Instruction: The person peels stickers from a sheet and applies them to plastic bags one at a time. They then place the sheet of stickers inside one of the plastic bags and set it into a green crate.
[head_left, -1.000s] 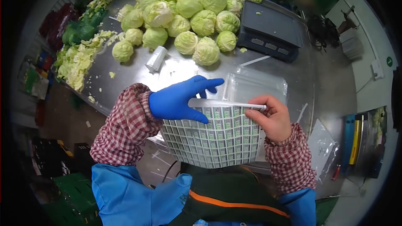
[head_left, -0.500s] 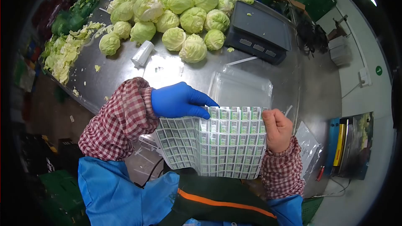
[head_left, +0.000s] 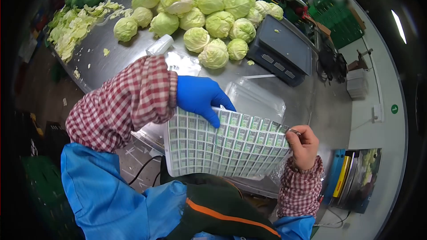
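A sheet of small green and white printed labels (head_left: pixel 227 146) spans the space between my two hands, in front of my body. My left hand (head_left: pixel 200 98), in a blue glove, grips its upper edge, thumb over the printed face. At the sheet's upper right corner, my bare right hand (head_left: pixel 304 146) pinches the edge between thumb and forefinger, where a label tip bends up. Beyond the sheet lies a stack of clear plastic bags (head_left: pixel 255 98) on the metal table (head_left: pixel 106 69).
Cabbages (head_left: pixel 213 24) are heaped at the back of the table, with trimmed leaves (head_left: pixel 73 29) at the left. A dark scale (head_left: pixel 282 44) stands back right. A white roll (head_left: pixel 160 45) lies past my left sleeve. Folders (head_left: pixel 340 178) stand by the right wall.
The sheet has flattened and tilted, its right side lower. My right hand has shifted right and down, now pinching the corner. The view has turned slightly.
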`<state>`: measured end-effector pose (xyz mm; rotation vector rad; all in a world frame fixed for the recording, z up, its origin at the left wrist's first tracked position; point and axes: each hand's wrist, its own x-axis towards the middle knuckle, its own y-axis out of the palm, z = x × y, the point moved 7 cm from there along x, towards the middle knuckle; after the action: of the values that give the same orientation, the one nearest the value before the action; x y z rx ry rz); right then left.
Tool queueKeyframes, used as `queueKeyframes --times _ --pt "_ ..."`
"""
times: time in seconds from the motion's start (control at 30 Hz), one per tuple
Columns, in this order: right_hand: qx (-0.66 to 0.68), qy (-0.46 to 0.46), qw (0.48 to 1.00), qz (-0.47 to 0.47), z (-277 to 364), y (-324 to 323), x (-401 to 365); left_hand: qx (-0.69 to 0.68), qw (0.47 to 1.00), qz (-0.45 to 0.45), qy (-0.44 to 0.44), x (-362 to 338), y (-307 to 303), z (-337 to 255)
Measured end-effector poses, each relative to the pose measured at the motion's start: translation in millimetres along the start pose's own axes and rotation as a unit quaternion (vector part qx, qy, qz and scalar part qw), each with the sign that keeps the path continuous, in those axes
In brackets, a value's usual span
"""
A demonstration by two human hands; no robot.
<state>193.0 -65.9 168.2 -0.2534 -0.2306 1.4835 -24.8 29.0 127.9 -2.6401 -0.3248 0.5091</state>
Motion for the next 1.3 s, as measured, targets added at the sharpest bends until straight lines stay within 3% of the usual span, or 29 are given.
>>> queueKeyframes --times 0.07,0.1,0.2,0.23,0.33,0.37,0.4,0.47,0.53,0.6,0.73,0.77,0.8,0.87,0.93,1.0,1.03,1.1,1.13,1.2,1.3 --pt "0.003 -0.018 0.999 -0.042 0 -2 -3 0.004 0.987 -0.051 0.152 1 -3 -2" --pt "0.012 -0.023 0.998 -0.054 -1 -5 -4 0.069 0.975 -0.080 0.195 -3 -6 -12" --pt "0.027 -0.012 0.997 -0.065 -6 -17 -10 0.059 0.983 -0.127 0.122 -5 -13 -6" --pt "0.015 -0.017 0.998 -0.065 -4 -16 -12 0.036 0.996 -0.057 0.050 -5 -10 -6" --pt "-0.010 -0.028 0.996 -0.081 -5 -19 -19 -0.024 0.997 0.021 0.065 -4 -7 -4" --pt "-0.010 -0.028 0.996 -0.081 -5 -19 -21 -0.035 0.996 0.079 0.009 -4 -6 0" --pt "-0.002 -0.027 0.993 -0.113 -5 -22 -23 -0.034 0.996 0.077 0.007 -6 -10 7" --pt "0.015 -0.027 0.990 -0.138 -9 -27 -26 0.040 0.987 -0.026 0.152 -17 -24 11" --pt "0.034 -0.059 0.986 -0.151 -6 -39 -29 0.039 0.988 -0.058 0.136 -24 -29 15" --pt "0.024 -0.062 0.987 -0.148 -5 -41 -31 -0.090 0.990 -0.101 0.043 -28 -34 23" --pt "-0.006 -0.088 0.982 -0.167 -6 -47 -35 -0.122 0.977 -0.177 0.017 -39 -36 24" --pt "0.003 -0.094 0.980 -0.174 -5 -47 -37 -0.067 0.965 -0.240 0.088 -36 -37 30" --pt "0.011 -0.099 0.979 -0.180 -4 -48 -40 -0.092 0.935 -0.332 0.079 -39 -37 33" --pt "-0.018 -0.123 0.975 -0.184 -2 -43 -45 0.082 0.907 -0.411 0.041 -42 -31 24" --pt "-0.038 -0.178 0.967 -0.175 2 -36 -47 0.012 0.912 -0.410 0.011 -33 -25 32" --pt "-0.037 -0.188 0.966 -0.172 0 -33 -50 -0.037 0.869 -0.482 0.107 -28 -20 39" --pt "-0.039 -0.207 0.963 -0.166 2 -31 -51 -0.038 0.866 -0.487 0.108 -20 -16 48" --pt "-0.039 -0.231 0.960 -0.153 6 -30 -53 -0.093 0.858 -0.505 0.013 -9 -14 73" --pt "-0.040 -0.234 0.960 -0.151 7 -29 -54 -0.093 0.856 -0.508 0.014 -7 -14 73" --pt "-0.057 -0.225 0.959 -0.162 7 -29 -57 -0.326 0.845 -0.421 0.039 7 -10 77" --pt "-0.074 -0.245 0.951 -0.174 6 -32 -61 -0.393 0.819 -0.414 0.063 1 -15 63"
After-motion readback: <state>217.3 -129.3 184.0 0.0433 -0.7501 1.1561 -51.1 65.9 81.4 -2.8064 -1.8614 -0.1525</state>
